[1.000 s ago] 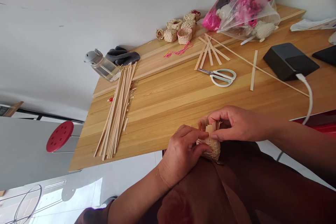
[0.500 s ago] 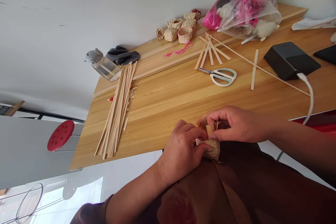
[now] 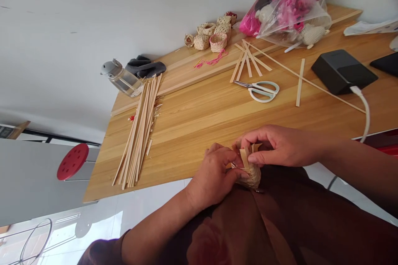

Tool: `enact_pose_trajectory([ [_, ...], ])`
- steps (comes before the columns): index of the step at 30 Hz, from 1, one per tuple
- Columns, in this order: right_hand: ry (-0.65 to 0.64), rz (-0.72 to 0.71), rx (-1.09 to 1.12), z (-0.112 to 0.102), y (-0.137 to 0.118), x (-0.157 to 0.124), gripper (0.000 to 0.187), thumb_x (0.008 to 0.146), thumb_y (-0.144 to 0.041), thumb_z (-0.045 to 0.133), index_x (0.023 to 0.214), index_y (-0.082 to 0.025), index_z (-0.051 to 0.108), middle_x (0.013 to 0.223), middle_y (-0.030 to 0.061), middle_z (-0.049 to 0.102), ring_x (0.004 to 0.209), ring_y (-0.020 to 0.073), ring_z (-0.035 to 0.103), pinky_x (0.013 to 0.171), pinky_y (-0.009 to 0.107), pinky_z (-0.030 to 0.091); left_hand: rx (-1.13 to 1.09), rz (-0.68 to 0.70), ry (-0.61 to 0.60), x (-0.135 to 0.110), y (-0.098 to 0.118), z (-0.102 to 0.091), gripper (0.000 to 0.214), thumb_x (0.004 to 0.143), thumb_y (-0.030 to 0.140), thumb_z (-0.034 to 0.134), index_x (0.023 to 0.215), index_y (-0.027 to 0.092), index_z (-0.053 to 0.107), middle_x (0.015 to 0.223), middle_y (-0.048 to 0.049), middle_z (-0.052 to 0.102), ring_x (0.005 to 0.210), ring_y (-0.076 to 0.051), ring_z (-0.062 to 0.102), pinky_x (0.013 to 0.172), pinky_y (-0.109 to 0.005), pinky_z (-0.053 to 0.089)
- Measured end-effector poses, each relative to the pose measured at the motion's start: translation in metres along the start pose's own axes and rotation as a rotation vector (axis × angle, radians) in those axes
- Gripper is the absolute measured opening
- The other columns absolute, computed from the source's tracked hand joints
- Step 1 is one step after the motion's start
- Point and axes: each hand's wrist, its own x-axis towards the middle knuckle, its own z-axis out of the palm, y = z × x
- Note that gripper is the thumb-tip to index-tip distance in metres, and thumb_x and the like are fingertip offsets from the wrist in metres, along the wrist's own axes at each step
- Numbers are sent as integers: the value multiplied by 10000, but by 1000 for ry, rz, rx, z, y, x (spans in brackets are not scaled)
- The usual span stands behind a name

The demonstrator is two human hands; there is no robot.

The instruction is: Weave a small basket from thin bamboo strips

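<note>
A small woven basket [image 3: 252, 176] of pale flat strips rests at my lap by the table's front edge, with several strip ends [image 3: 244, 158] standing up from its rim. My left hand [image 3: 217, 169] is closed on the basket's near left wall, thumb outside and fingers reaching over the rim. At the upright strip ends, my right hand [image 3: 273, 147] is closed, its thumb against one strip and its fingers behind. The inside of the basket is mostly hidden by my fingers.
On the wooden table [image 3: 186, 124] lie scissors [image 3: 264, 91], cut strips [image 3: 248, 62] and a bundle of long strips [image 3: 138, 132]. Small woven baskets [image 3: 217, 41], a plastic bag of yarn [image 3: 289, 8], a water bottle [image 3: 121, 78] and a black box [image 3: 343, 72] with a white cable stand farther back.
The upright strip by my right thumb now leans more to the left. My right fingers have shifted slightly left; my left hand keeps its hold on the basket.
</note>
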Motion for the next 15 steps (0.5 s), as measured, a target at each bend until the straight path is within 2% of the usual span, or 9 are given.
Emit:
enact_pose_trajectory([
  [3,-49,1,77,-3,5,0,139,902,-295,654,965,-181,700,1076,57,720,954,210,680,856,340,530,-37,-34,77,-2,-6,3,77,844,173,784,855,242,752,915,-11,748,978,-228,624,924,-393,443],
  [5,-56,0,130,-3,11,0,173,903,-293,656,1030,-179,683,1055,53,707,931,196,675,842,333,537,-89,-51,116,-3,-10,7,105,815,199,823,890,249,769,937,-17,749,974,-227,639,928,-387,454],
  [9,3,-2,154,1,17,1,295,889,-322,665,1151,-187,657,1035,53,704,939,211,670,816,343,554,-139,-81,137,-4,-13,10,83,809,231,831,870,233,774,942,-35,724,989,-232,643,925,-377,469],
  [11,83,-15,83,4,14,0,318,878,-302,663,1183,-212,658,1121,57,716,972,221,681,858,362,548,-122,-75,118,-4,-13,10,43,836,229,801,856,228,762,946,-36,722,994,-230,640,920,-371,467],
  [15,210,-120,-218,4,0,-3,296,836,-228,659,1125,-257,716,1234,42,719,1070,262,684,925,385,519,-73,-37,88,-3,-11,8,46,853,216,778,853,229,734,916,-21,726,963,-217,634,902,-362,461],
])
